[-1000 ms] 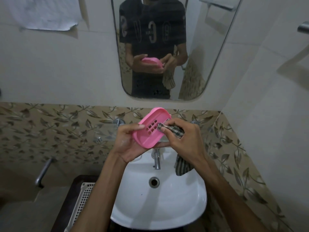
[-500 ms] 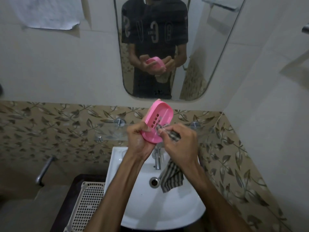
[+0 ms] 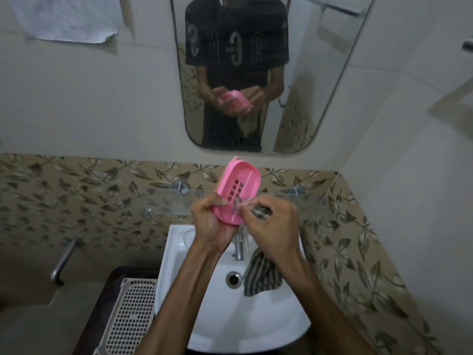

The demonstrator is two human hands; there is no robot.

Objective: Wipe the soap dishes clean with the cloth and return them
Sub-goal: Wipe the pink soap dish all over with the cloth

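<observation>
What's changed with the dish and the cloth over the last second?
The left hand has tipped the pink soap dish from a low slant to nearly upright, its slotted inside facing the camera. Unchanged: the right hand keeps the striped cloth pinched against the dish's lower end, its tail hanging over the sink.

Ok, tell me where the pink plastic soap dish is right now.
In the head view, the pink plastic soap dish sits centre frame, tilted upright in the left hand, above the white basin, with the right hand pressing the striped cloth against it.
</observation>
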